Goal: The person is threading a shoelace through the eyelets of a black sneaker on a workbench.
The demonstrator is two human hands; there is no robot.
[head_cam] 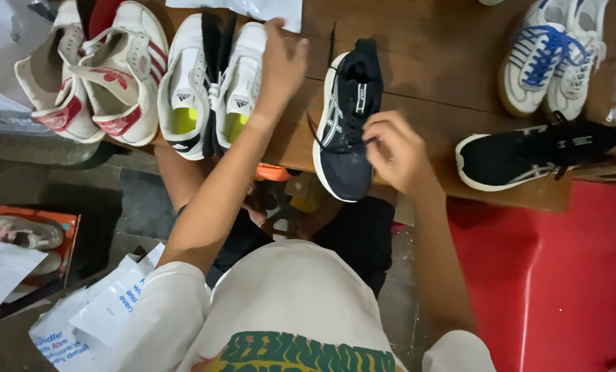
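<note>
black shoe (344,124) lies on the wooden table (452,76), near its front edge, between the white pair (211,86) and a second black shoe (528,155). one end overhangs the edge toward the person; the other end points away, up the table. which end is toe i cannot tell for certain. long axis runs roughly front to back, tilted slightly to the right at the far end.

right hand (397,151) rests at the shoe's lace area, fingers curled together on the lace (318,134); it appears pinched on it, though the grip is partly hidden. the shoe sits flat, sole down, likely so the laces face up for handling.

left hand (284,65) reaches farther up the table, fingers bent on the right shoe of the white pair; whether it grips or merely touches, i cannot tell.

red-striped pair (94,76) far left, blue-laced pair (552,55) far right, both apart from the hands.
</note>
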